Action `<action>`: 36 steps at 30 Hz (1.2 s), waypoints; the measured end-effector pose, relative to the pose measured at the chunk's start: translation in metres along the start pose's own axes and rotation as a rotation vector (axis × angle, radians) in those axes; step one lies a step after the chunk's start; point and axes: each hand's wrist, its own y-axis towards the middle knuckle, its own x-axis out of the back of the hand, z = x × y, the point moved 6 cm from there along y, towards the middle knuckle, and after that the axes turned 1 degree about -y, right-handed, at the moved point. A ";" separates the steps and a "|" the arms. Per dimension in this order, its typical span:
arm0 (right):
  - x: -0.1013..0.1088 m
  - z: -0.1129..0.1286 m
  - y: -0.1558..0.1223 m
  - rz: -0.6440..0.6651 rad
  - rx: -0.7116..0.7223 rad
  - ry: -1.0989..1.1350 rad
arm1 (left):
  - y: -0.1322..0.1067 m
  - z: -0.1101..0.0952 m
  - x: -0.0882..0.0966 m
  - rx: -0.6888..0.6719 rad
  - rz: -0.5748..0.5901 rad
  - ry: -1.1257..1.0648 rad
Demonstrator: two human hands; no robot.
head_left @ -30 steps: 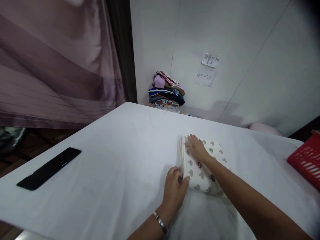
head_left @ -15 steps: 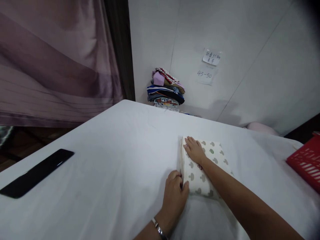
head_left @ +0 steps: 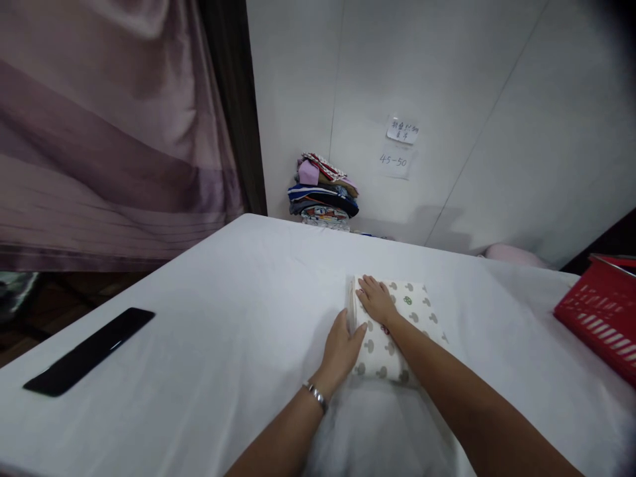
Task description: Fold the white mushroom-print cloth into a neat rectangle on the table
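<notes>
Head view, person at a white-covered desk (head_left: 223, 311). A folded printed garment (head_left: 420, 308), white with small grey, green and red motifs, lies flat on the desk right of centre, near the person and well apart from everything else.

The right hand (head_left: 376, 299) rests palm-down on the garment's far-left corner, its fingers (head_left: 366, 286) straight and pressed together, holding nothing. The right forearm crosses the garment's near-right part and hides it.

The left hand (head_left: 342, 348) lies against the garment's left folded edge, fingers straight and close together along that edge and the thumb laid over the top at the near-left corner. It grips nothing. A metal bracelet (head_left: 317, 396) circles the left wrist.

Surroundings:
- A long, flat black object (head_left: 89, 351) lies at the near-left desk edge; what it is cannot be told.
- A red slotted basket (head_left: 599, 315) sits at the right edge, partly out of frame.
- A stack of folded clothes (head_left: 322, 193) stands beyond the far desk edge, against the white wall.
- Two paper notes (head_left: 401, 131) hang on the wall to the right of the stack.
- A mauve curtain (head_left: 109, 126) fills the far left.
</notes>
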 end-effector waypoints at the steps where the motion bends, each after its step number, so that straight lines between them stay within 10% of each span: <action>1: 0.001 0.000 0.000 0.000 -0.003 0.006 | 0.009 -0.003 -0.004 0.027 0.015 -0.015; 9: 0.002 -0.002 0.001 -0.056 -0.012 0.068 | 0.026 -0.024 -0.031 0.033 0.057 -0.022; 36: 0.004 0.001 0.002 -0.038 -0.023 0.077 | 0.033 -0.003 -0.033 -0.019 0.076 -0.054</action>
